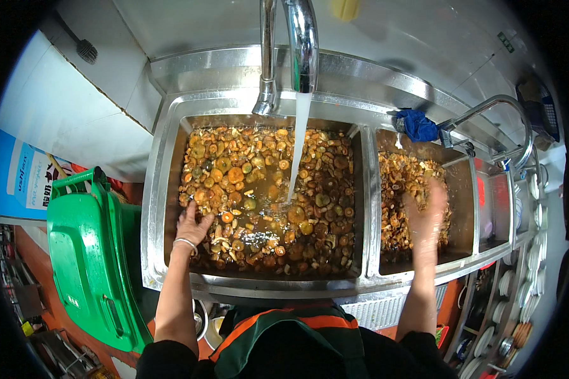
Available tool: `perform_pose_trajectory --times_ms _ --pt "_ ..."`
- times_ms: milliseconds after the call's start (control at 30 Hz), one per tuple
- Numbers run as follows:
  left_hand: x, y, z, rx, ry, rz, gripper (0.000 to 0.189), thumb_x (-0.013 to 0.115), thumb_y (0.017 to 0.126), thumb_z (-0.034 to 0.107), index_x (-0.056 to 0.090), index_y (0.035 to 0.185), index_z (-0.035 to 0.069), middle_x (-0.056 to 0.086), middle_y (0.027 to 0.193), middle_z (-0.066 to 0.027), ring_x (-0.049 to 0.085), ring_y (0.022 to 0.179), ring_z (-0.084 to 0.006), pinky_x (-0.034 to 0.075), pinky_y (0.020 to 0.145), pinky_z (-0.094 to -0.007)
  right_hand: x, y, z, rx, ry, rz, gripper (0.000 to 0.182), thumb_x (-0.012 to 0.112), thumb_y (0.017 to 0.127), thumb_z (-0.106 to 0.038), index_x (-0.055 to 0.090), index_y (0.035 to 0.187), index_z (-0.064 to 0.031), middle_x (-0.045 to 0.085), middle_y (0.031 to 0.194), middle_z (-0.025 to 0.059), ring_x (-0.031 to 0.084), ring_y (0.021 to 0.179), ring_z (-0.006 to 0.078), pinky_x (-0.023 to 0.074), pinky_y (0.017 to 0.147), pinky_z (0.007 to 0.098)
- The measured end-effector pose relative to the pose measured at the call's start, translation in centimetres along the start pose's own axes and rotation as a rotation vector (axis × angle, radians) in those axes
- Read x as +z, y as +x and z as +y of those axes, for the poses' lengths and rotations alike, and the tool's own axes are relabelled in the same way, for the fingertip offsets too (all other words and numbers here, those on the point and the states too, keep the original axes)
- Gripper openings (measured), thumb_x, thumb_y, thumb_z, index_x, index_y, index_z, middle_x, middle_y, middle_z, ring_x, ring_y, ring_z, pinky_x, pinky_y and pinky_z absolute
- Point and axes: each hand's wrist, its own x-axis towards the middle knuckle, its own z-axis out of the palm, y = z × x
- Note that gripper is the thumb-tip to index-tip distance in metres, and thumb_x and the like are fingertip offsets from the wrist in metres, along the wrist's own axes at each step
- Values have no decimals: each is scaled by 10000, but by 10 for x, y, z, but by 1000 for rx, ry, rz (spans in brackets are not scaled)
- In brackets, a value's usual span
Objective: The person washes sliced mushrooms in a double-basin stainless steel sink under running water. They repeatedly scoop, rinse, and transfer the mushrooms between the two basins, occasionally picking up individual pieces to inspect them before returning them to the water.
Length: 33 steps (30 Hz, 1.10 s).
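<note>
Brown and orange mushrooms (237,175) float thickly in murky water in the large left basin of a stainless steel sink (371,203). At that basin's left side, my left hand (194,227) has its fingers apart at the mushrooms, holding nothing; a pale bracelet circles its wrist. My right hand (426,208), blurred and wet, is over the middle basin with thumb and fingers apart and nothing in it. More mushrooms (396,189) fill that basin beneath it. From a chrome faucet (304,57), a stream of water (299,142) runs into the left basin.
A green lidded bin (85,265) stands against the sink's left side. On the back ledge, a blue cloth (416,125) lies by a second curved faucet (493,102). A third basin (495,203) is farther right, beside racks of stacked plates (505,284). A brush (86,49) hangs upper left.
</note>
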Motion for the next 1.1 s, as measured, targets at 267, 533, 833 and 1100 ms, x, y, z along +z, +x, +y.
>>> perform_pose_trajectory --times_ms 267,533,833,1100 --pt "70 1 -11 8 -339 -852 828 295 888 756 361 1469 170 361 1492 -174 349 1365 -310 313 1101 -434 161 -132 -56 284 150 -1153 854 497 865 -660 252 1505 -151 274 1468 323 344 1347 448 351 1072 464" --pt "111 -39 126 -410 -1550 -791 489 585 893 489 623 1160 81 680 1103 -91 663 961 -268 537 858 -454 198 -98 -133 1418 1652 -953 343 516 958 -286 550 1243 -99 627 1189 88 632 1023 248 527 880 407" --pt "72 -22 204 17 -2084 -279 389 567 918 381 583 1191 105 638 1138 -87 597 1078 -233 512 915 -379 171 -45 -215 285 1111 -103 279 735 836 -219 642 1022 -32 537 1128 68 555 1017 191 475 864 331" --pt "40 -37 230 -181 -1983 -326 484 527 930 506 563 1199 105 604 1139 -114 572 1105 -274 507 905 -457 165 -4 -201 441 976 -291 196 719 830 -267 643 951 -133 533 1133 94 585 990 277 482 923 484"
